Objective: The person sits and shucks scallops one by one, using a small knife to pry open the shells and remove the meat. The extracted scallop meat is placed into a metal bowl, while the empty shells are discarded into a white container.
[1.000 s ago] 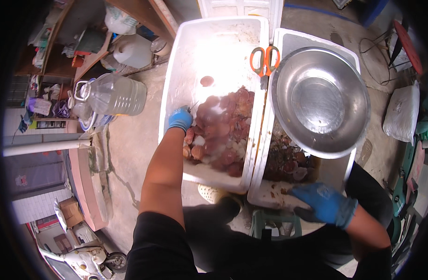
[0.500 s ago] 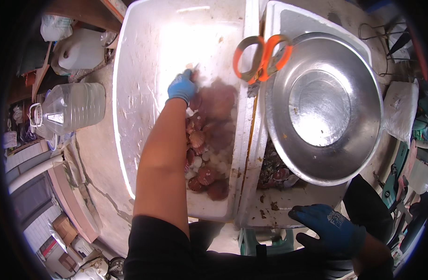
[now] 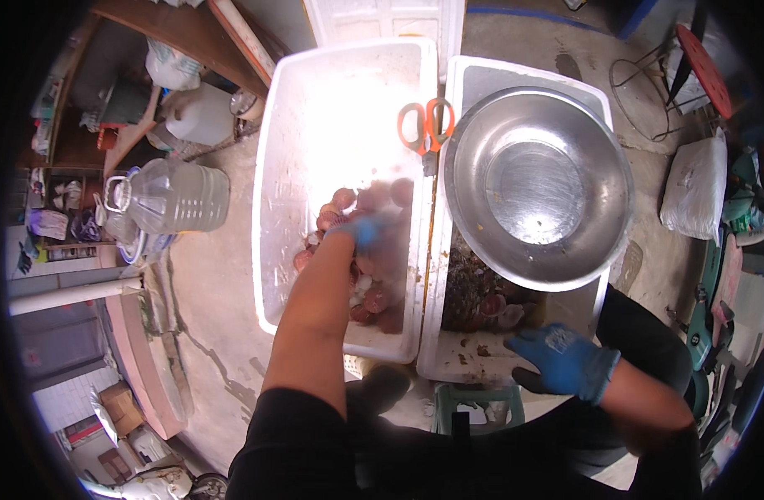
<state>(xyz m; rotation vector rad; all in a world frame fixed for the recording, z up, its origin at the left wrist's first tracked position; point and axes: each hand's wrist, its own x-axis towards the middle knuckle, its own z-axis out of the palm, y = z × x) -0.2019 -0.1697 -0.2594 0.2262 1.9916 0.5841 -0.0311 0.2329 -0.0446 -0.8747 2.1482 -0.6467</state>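
The hands (image 3: 557, 358) wear blue gloves (image 3: 597, 373), the right one pale-printed; the black sleeves (image 3: 294, 442) are short.

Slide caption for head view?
Left hand, blurred, at reddish shells in a white box; right hand beside a second box.

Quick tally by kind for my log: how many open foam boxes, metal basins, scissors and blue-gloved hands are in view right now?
Open foam boxes: 2
Metal basin: 1
Scissors: 1 pair
Blue-gloved hands: 2
Total: 6
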